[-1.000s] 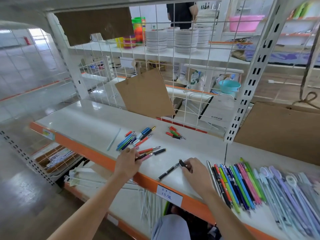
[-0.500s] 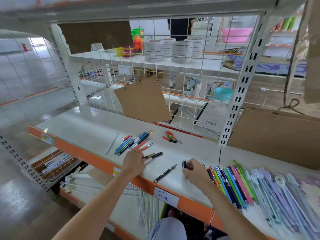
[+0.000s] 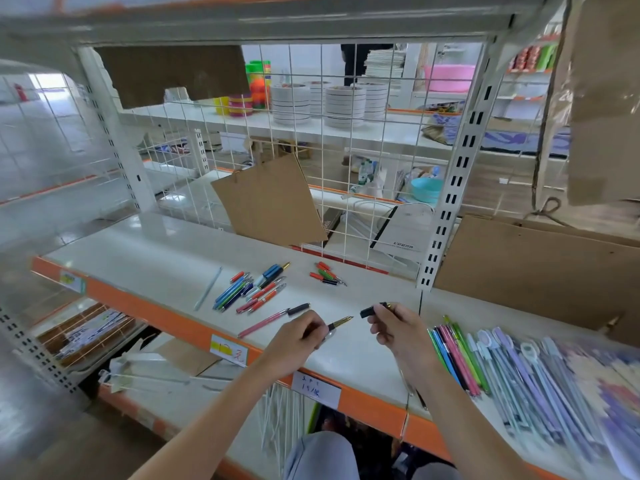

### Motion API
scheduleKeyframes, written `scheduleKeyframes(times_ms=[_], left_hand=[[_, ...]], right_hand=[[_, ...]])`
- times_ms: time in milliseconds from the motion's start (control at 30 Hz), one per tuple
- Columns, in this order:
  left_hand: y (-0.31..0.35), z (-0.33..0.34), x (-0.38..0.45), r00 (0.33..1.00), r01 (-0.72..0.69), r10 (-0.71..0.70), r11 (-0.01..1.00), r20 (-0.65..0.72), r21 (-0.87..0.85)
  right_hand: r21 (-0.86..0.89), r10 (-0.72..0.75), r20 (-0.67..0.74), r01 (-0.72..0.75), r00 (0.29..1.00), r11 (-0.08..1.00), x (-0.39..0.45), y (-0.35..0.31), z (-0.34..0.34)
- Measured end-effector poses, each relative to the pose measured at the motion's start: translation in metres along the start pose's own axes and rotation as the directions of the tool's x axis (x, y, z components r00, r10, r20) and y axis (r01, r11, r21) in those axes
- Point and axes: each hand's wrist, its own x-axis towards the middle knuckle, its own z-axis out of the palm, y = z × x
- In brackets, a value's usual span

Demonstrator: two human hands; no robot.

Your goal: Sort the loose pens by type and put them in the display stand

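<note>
Uncapped pen (image 3: 337, 323) in left hand (image 3: 297, 341) — cap (image 3: 369, 311) in right hand (image 3: 398, 329).

On the shelf's orange front edge you see a white price tag (image 3: 316, 390) with handwritten "15", the rest unclear. The yellow-marked label (image 3: 228, 350) beside it carries one red character, unreadable.

Head camera looks forward and down, close over the shelf (image 3: 173, 258).
</note>
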Motion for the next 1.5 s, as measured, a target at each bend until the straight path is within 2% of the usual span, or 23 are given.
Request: scheduleKeyframes(times_ms=[333, 433, 533, 633, 767, 867, 933, 1000, 1100, 1200, 1233, 1333, 1500], left_hand=[[0.015, 0.005, 0.003, 0.999, -0.023, 0.023, 0.999, 0.027, -0.032], [0.022, 0.014, 0.007, 0.987, -0.059, 0.064, 0.997, -0.145, 0.040], [0.025, 0.025, 0.009, 0.950, -0.081, 0.143, 0.971, -0.276, 0.223], [0.023, 0.035, 0.012, 0.935, -0.103, 0.175, 0.967, -0.310, 0.233], [0.018, 0.041, 0.015, 0.963, -0.089, 0.130, 0.981, -0.238, 0.175], [0.000, 0.039, 0.015, 0.983, -0.049, 0.096, 0.959, -0.158, 0.280], [-0.016, 0.035, 0.014, 0.983, 0.002, 0.055, 0.950, -0.174, 0.312], [-0.028, 0.028, 0.014, 0.972, 0.089, -0.016, 0.948, -0.234, 0.304], [-0.042, 0.017, 0.013, 0.956, 0.167, -0.081, 0.941, -0.283, 0.296], [-0.050, 0.009, 0.014, 0.958, 0.161, -0.068, 0.931, -0.278, 0.329], [-0.053, 0.007, 0.014, 0.957, 0.157, -0.059, 0.929, -0.282, 0.336], [-0.059, 0.001, 0.017, 0.952, 0.163, -0.057, 0.926, -0.301, 0.339], [-0.069, -0.014, 0.026, 0.929, 0.219, -0.092, 0.918, -0.359, 0.331]], right_hand=[[-0.052, -0.010, 0.111, 0.015, 0.994, 0.999, -0.010, 0.001, 0.016], [0.010, -0.002, -0.003, 0.002, 1.000, 1.000, -0.008, -0.001, 0.027], [-0.003, 0.071, -0.118, -0.071, 0.990, 0.997, 0.001, -0.002, 0.034], [-0.079, 0.101, -0.112, -0.110, 0.989, 0.991, 0.006, 0.004, 0.036], [-0.284, 0.067, -0.066, -0.083, 0.996, 0.955, 0.013, 0.016, 0.034], [-0.538, 0.015, -0.069, -0.050, 0.997, 0.842, 0.026, 0.017, 0.019], [-0.759, -0.004, -0.015, -0.009, 1.000, 0.651, 0.034, 0.017, 0.009], [-0.891, 0.045, 0.039, 0.015, 0.998, 0.454, 0.037, 0.019, 0.004], [-0.967, 0.100, 0.068, 0.040, 0.993, 0.253, 0.037, 0.023, 0.002], [-0.997, 0.058, 0.072, 0.071, 0.996, 0.029, 0.037, 0.024, 0.002], [-0.997, 0.034, 0.070, 0.071, 0.997, -0.012, 0.037, 0.024, 0.003], [-0.995, 0.003, 0.095, 0.095, 0.995, 0.040, 0.040, 0.022, 0.012], [-0.935, -0.024, 0.301, 0.300, 0.953, 0.188, 0.045, 0.035, 0.046]])
